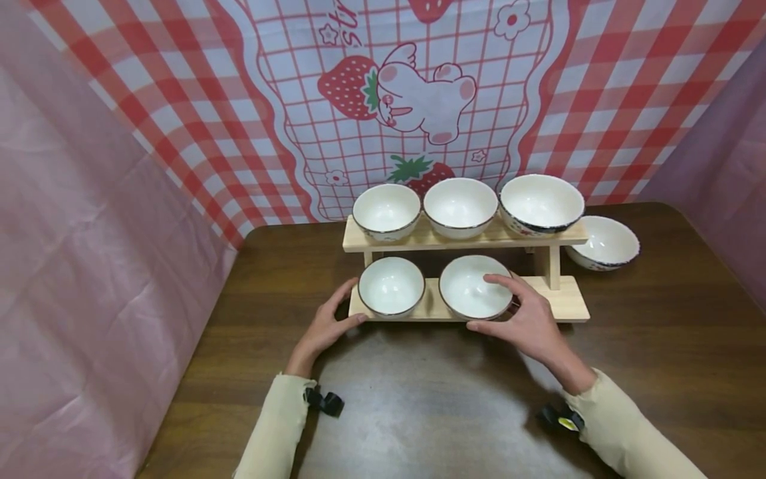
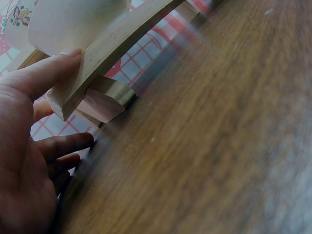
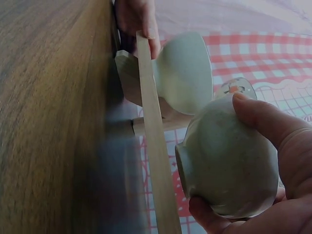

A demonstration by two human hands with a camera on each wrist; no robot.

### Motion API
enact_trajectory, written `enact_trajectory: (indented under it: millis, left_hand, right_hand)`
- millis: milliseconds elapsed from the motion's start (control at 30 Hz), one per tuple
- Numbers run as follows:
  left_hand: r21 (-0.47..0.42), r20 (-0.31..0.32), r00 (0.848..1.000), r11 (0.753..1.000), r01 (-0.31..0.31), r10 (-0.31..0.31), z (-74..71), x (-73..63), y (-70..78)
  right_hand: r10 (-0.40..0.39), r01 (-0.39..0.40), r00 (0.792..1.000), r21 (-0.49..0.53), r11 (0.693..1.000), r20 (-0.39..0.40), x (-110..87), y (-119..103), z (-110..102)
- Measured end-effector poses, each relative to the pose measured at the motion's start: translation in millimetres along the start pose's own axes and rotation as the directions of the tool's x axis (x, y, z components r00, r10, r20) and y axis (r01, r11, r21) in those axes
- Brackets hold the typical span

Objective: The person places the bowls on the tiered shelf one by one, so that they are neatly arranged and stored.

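Note:
My left hand (image 1: 326,326) pinches the left end of the two-tier wooden stand's lower board (image 2: 97,61), thumb at the front edge and fingers around the end. A white bowl (image 1: 391,286) with a dark rim sits on that board beside it. My right hand (image 1: 529,322) grips a second dark-rimmed white bowl (image 1: 473,289) by its side, with thumb and fingers spread around the wall. In the right wrist view this held bowl (image 3: 229,156) tilts, and its foot shows a small gap from the board (image 3: 156,146).
Three white bowls stand in a row on the upper board (image 1: 431,241): left (image 1: 387,209), middle (image 1: 461,206) and a larger patterned one at right (image 1: 541,203). Another patterned bowl (image 1: 604,243) sits on the brown table (image 1: 419,399) right of the stand. A checked cloth (image 1: 197,100) hangs behind.

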State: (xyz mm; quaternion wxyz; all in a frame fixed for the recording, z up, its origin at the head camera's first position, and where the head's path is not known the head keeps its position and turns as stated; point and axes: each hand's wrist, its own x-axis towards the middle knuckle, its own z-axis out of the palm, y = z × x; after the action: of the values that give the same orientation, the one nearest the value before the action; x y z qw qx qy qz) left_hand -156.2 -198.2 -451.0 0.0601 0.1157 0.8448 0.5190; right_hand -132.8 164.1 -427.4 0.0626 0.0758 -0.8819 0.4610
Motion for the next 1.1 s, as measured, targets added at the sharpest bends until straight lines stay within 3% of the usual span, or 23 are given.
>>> enact_trajectory:
  millis: [167,500,1100]
  left_hand:
    - [-0.003,0.0,1.0,1.0,-0.002,0.002,0.3,-0.2,0.8]
    - [-0.015,0.004,1.0,1.0,0.006,-0.006,0.4,0.5,-0.7]
    - [-0.013,-0.011,1.0,1.0,0.022,-0.022,1.9,1.5,-3.7]
  right_hand:
    - [-0.004,0.004,1.0,-0.019,1.0,0.0,2.7,0,5]
    - [-0.005,0.005,1.0,0.045,0.999,0.009,6.9,1,13]
    - [-0.035,0.034,0.999,0.019,0.999,0.033,7.7,8,16]
